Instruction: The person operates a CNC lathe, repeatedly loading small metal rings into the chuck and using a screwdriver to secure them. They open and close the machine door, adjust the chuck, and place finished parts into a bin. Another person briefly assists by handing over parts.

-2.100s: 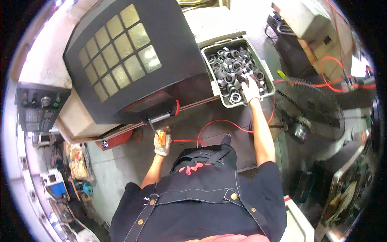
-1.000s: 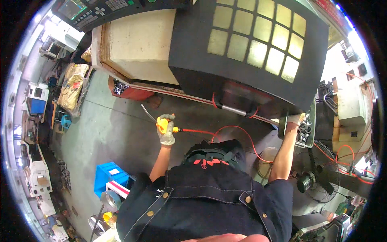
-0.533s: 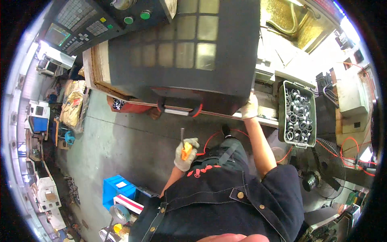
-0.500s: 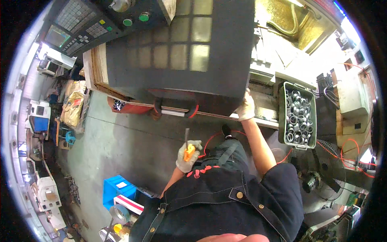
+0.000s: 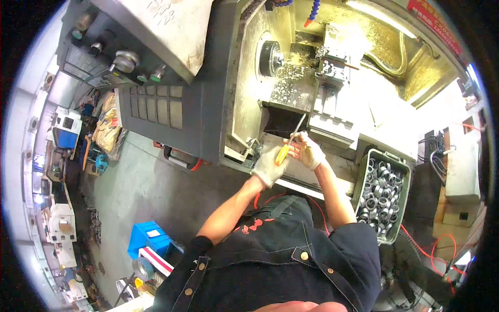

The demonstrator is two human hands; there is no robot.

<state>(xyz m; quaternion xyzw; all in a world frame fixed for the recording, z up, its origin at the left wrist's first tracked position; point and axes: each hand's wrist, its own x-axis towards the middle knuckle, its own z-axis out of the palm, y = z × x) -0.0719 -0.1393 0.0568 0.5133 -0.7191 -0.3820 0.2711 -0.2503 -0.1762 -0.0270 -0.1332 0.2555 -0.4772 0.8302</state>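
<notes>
My gloved left hand [image 5: 269, 166] is closed round the yellow handle of a hand tool [image 5: 282, 155]. Its long, thin metal shaft points up and right, toward the inside of a lathe; whether it is a file or a screwdriver I cannot make out. Beside the handle, my gloved right hand [image 5: 312, 154] has its fingers curled in close to the shaft. What those fingers hold, if anything, is hidden. Both hands are at the lathe's front opening. Beyond them are the round chuck [image 5: 270, 59] and the tool carriage [image 5: 332, 73].
A green-grey crate [image 5: 408, 192] of metal rings stands right of my right forearm. The lathe's dark sliding door [image 5: 202, 112] is at the left, below the control panel [image 5: 99, 62]. A blue bin [image 5: 141, 239] sits lower left. Red hose [image 5: 436, 244] runs at right.
The door has slid left, exposing the chuck and the lathe's inside. My right hand has let go of the door edge. My left hand has brought the yellow-handled tool up beside it.
</notes>
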